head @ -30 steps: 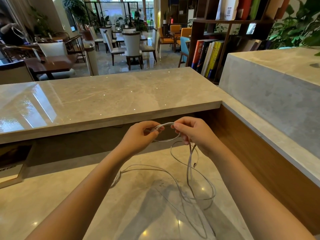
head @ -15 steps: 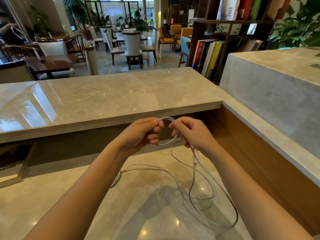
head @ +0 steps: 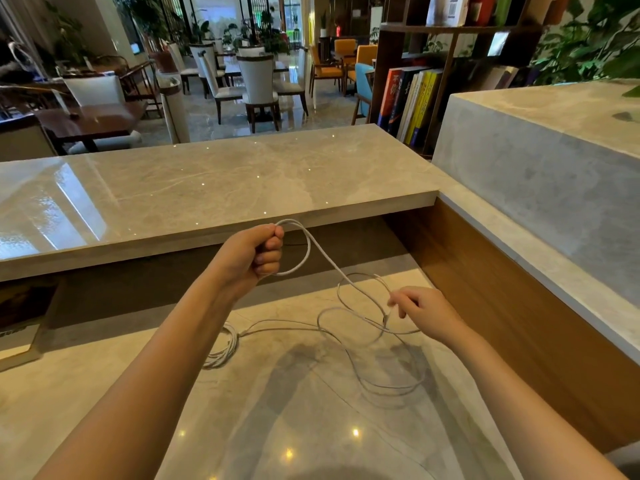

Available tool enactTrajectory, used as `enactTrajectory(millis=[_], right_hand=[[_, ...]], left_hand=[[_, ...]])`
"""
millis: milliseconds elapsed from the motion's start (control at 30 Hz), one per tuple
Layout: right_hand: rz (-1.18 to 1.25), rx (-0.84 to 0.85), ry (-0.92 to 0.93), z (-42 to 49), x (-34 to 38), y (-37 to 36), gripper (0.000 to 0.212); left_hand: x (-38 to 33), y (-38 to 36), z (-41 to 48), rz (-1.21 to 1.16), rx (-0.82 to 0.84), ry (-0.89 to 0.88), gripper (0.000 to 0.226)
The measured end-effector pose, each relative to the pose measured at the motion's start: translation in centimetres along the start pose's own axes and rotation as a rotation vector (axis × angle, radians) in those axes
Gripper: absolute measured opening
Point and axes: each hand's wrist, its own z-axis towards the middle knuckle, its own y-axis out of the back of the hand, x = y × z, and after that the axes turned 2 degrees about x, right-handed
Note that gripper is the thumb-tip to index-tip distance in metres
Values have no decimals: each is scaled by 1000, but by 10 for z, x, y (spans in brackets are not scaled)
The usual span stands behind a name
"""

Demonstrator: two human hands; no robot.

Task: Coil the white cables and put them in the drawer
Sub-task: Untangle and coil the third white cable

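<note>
My left hand [head: 256, 252] is raised above the lower marble desk [head: 277, 410] and grips a small loop of a thin white cable [head: 325, 258]. From that loop the cable slopes down to the right to my right hand [head: 420, 311], which pinches it low over the desk. Beyond that hand the cable lies in loose loops on the marble. A second white cable [head: 225, 348], bunched into a small coil, lies on the desk beside my left forearm. No drawer is in view.
A raised marble counter [head: 207, 188] runs across in front of me, overhanging the desk. A wood-panelled wall [head: 519, 306] and a stone block [head: 536, 174] close the right side. A dark framed object [head: 20, 323] leans at the far left. Chairs, tables and a bookshelf stand beyond.
My hands were together at the loop. Now the right hand has dropped down and to the right along the cable, while the left hand keeps the loop raised.
</note>
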Motion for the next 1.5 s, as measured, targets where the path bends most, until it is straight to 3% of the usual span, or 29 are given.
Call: enactTrajectory(millis=[133, 267, 467, 567, 633, 700, 800, 900, 1033, 1167, 1400, 1500], right_hand=[[86, -39, 86, 5, 36, 3, 32], [-29, -91, 215, 15, 75, -4, 40], [65, -622, 230, 20, 101, -12, 31], [45, -714, 299, 21, 106, -7, 46], [32, -678, 334, 25, 107, -3, 51], [50, -516, 351, 32, 106, 0, 46], [178, -293, 390, 40, 103, -3, 14], [453, -121, 304, 33, 106, -5, 23], [659, 16, 345, 21, 114, -3, 20], [780, 74, 439, 17, 123, 20, 27], [354, -18, 513, 13, 142, 41, 20], [403, -21, 472, 11, 141, 41, 17]], left_hand=[[0, -12, 2, 10, 52, 13, 24], [-2, -24, 2, -221, 167, 68, 28], [-8, -31, -8, -356, 327, 77, 34], [-11, -33, -15, -386, 384, 93, 27], [-12, -35, -18, -446, 447, 114, 19], [-12, -38, -20, -519, 525, 139, 16], [-12, -44, -21, -571, 599, 156, 16], [-14, -46, -23, -551, 615, 153, 13], [-15, -43, -25, -479, 567, 116, 9], [-15, -41, -25, -475, 529, 106, 11], [-9, -39, -23, -355, 470, 129, 20], [-10, -44, -26, -317, 381, 93, 25]])
